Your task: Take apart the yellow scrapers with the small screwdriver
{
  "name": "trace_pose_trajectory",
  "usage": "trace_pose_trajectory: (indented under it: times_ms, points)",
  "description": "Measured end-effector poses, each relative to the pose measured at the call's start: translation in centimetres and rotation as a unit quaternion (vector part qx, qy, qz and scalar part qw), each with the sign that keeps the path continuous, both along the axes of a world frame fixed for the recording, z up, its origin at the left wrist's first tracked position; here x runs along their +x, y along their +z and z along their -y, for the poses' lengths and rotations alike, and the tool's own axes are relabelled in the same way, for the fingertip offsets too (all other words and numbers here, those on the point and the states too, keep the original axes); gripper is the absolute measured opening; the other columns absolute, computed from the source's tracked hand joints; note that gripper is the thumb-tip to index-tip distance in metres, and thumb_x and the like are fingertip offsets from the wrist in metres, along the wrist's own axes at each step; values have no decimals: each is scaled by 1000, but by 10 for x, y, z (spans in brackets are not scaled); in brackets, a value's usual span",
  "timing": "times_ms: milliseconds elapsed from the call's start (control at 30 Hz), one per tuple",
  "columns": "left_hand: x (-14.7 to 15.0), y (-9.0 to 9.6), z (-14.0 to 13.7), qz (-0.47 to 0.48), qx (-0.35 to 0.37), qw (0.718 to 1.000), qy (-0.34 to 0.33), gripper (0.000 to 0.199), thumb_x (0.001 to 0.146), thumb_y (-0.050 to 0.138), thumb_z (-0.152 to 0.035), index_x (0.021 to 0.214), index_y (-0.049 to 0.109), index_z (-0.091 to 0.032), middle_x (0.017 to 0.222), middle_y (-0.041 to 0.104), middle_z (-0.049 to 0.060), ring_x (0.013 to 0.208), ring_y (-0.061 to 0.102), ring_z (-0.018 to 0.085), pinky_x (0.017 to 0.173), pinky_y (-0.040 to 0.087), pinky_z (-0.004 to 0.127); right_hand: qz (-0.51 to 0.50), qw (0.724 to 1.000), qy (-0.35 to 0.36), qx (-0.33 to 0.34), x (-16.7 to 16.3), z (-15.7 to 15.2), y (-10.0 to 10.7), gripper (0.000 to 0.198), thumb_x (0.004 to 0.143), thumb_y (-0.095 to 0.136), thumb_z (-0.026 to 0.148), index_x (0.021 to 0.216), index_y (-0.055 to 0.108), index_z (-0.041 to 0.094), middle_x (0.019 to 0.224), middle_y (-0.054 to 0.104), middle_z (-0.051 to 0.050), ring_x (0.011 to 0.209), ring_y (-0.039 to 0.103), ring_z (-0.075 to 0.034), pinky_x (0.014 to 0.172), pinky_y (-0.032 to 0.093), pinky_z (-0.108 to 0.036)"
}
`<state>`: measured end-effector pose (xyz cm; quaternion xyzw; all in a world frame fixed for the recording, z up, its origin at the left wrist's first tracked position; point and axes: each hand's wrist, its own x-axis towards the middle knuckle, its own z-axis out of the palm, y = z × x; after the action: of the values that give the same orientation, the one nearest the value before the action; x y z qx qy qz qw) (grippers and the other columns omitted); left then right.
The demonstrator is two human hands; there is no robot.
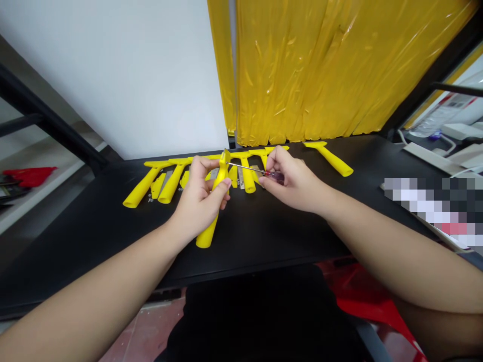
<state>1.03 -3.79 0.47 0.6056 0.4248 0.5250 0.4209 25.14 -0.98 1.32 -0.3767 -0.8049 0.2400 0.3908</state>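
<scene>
My left hand [207, 193] is closed around a yellow plastic scraper handle [208, 229], holding it tilted with its wide head up and its hollow end low over the black table. Between the fingers of my right hand [289, 176] is a screwdriver [274, 176] with a dark reddish grip. Its thin metal shaft points left, and the tip meets the head of the held handle. Whether a screw sits at the tip is too small to tell. Behind my hands, several similar yellow handles [141, 188] lie in a row, with small yellow plates [157, 186], metal blades and tiny screws between them.
One more yellow handle [335, 160] lies apart at the right of the black table [287, 236]. A white panel [124, 75] and a yellow plastic curtain [309, 70] stand behind the table. Black frame posts [56, 123] rise at its sides. Red items [30, 176] lie on a left shelf.
</scene>
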Motion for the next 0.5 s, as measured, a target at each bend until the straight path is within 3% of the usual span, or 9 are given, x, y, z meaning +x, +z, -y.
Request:
trace_pose_trajectory:
  times_ms: [167, 333, 500]
  points:
    - [-3, -2, -5, -8, 10, 1000, 6, 41, 89, 80, -23, 114, 48, -28, 136, 57, 4, 66, 65, 8, 49, 52, 22, -8, 999, -12, 29, 1, -6, -1, 20, 97, 68, 33, 89, 52, 24, 72, 59, 2, 61, 49, -15, 60, 38, -31]
    - [-3, -3, -5, 5, -9, 1000, 10, 47, 83, 84, -18, 116, 52, -29, 130, 58, 2, 66, 65, 8, 50, 51, 22, 17, 1000, -26, 6, 1, -12, -3, 40, 108, 50, 44, 78, 65, 21, 69, 62, -2, 67, 55, -18, 69, 40, -35]
    - [-3, -3, -7, -9, 8, 1000, 16, 43, 87, 83, -26, 112, 48, -28, 140, 54, 5, 66, 65, 8, 50, 51, 22, 5, 1000, 23, -14, 0, -10, -6, 17, 101, 64, 35, 108, 54, 24, 72, 54, 5, 62, 49, -16, 62, 38, -31]
